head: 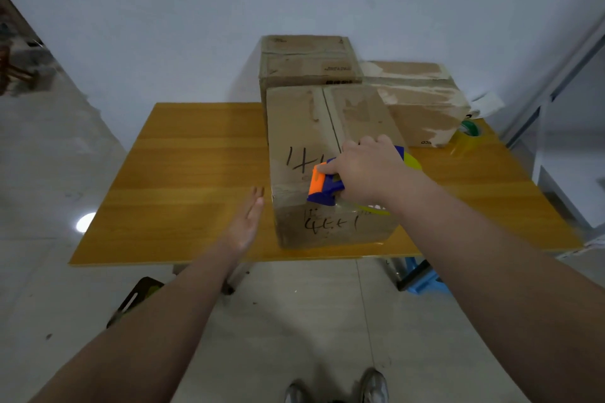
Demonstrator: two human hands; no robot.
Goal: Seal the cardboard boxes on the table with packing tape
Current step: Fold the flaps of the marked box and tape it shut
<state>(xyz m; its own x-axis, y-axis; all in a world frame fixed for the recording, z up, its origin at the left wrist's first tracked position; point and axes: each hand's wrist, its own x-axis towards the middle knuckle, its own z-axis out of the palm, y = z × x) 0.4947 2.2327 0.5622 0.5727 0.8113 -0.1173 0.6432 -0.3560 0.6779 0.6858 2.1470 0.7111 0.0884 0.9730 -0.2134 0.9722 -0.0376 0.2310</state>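
One grip: my right hand [363, 170] wraps the tape dispenser [324, 186] at the near top edge of the front box [304, 127] on the table [196, 154]. My left hand [245, 222] is flat and open beside it. I'm likely anchoring tape; next comes a straight pull along the seam [330, 114].

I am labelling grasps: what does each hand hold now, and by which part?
The right hand grips the blue and orange tape dispenser round its blue body, behind the orange head. The left hand is flat, with straight fingers, and holds nothing.
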